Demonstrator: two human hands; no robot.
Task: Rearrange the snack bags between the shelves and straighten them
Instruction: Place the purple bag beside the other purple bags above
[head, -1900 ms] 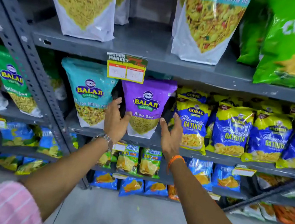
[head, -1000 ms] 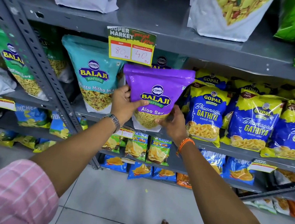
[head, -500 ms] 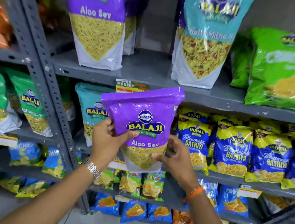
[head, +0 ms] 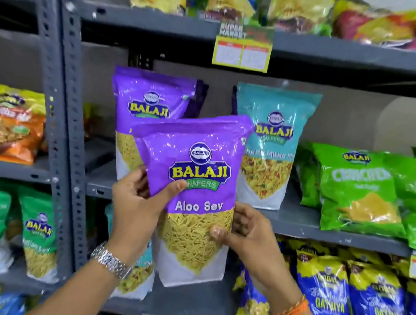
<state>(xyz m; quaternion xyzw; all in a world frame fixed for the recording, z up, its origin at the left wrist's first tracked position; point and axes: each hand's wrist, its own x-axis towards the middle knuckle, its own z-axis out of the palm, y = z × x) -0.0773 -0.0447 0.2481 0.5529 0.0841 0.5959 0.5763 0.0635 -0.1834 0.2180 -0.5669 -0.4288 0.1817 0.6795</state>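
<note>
Left hand [head: 138, 206] and right hand [head: 249, 232] pinch the purple Aloo Sev pouch [head: 191, 195] mid-sides, thumbs in front, in the air before the shelf [head: 299, 223]. Light, crinkly, slick film; grip low. Matching pouch [head: 150, 101] stands behind.

both hands [head: 140, 209] grip a purple aloo sev bag [head: 193, 195] before the shelf [head: 324, 231].

— Purple Aloo Sev bag [head: 198, 182]: glossy plastic film, glare streaks, clear window.
— Shelf [head: 324, 231]: grey painted metal, matt; perforated upright [head: 70, 138].
— Watch [head: 112, 260]: polished metal links. Price tag [head: 243, 47]: paper, apparently.
</note>
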